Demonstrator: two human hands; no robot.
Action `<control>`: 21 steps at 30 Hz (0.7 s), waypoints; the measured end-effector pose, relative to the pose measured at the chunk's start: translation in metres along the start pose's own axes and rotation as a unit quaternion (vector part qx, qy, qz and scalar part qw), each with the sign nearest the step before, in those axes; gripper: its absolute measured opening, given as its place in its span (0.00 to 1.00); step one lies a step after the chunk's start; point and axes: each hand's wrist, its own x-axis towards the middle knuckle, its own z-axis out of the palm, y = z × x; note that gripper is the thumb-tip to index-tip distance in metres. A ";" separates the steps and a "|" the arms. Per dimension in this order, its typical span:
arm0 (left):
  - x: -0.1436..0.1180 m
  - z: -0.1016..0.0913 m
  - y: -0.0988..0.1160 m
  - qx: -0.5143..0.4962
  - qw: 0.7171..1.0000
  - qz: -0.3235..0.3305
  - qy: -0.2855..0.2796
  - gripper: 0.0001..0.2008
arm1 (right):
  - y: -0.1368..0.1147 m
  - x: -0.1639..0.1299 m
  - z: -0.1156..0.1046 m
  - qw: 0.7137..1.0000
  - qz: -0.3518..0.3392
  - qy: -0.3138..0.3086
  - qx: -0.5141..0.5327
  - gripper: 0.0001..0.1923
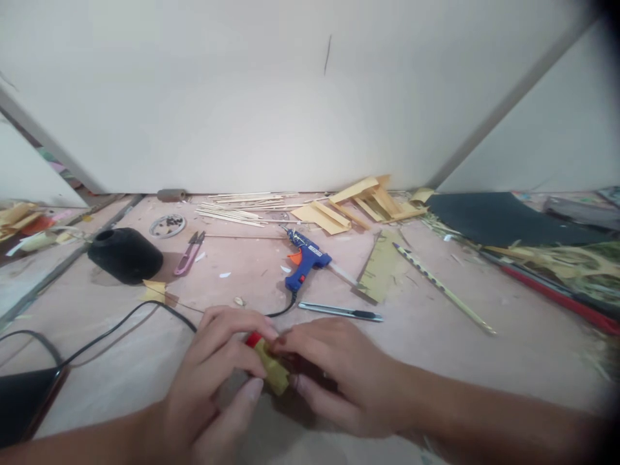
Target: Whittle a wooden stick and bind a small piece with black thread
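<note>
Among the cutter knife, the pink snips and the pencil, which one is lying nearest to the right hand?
The cutter knife, just beyond the right hand; the pencil lies farther right, the pink snips farther left.

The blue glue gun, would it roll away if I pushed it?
Probably not: the blue glue gun lies on its side with its handle jutting out, so it would likely slide or spin. Its black cord might tug it back. The pale glue stick poking out behind could swing around too.

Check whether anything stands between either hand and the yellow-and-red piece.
Nothing visible does: the left hand and right hand are both at the piece. The hot glue gun and utility knife lie beyond it.
</note>
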 end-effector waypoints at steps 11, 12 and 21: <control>0.004 0.007 -0.003 0.051 0.999 -0.007 0.003 0.11 | 0.002 0.001 0.003 0.996 -0.059 0.067 -0.016 0.08; 0.005 0.007 -0.004 0.049 0.999 -0.003 0.001 0.11 | 0.004 0.001 0.004 0.995 -0.067 0.075 -0.024 0.07; 0.004 0.010 -0.023 -0.002 0.997 0.056 -0.058 0.14 | 0.009 -0.004 0.014 0.990 -0.023 0.126 -0.055 0.04</control>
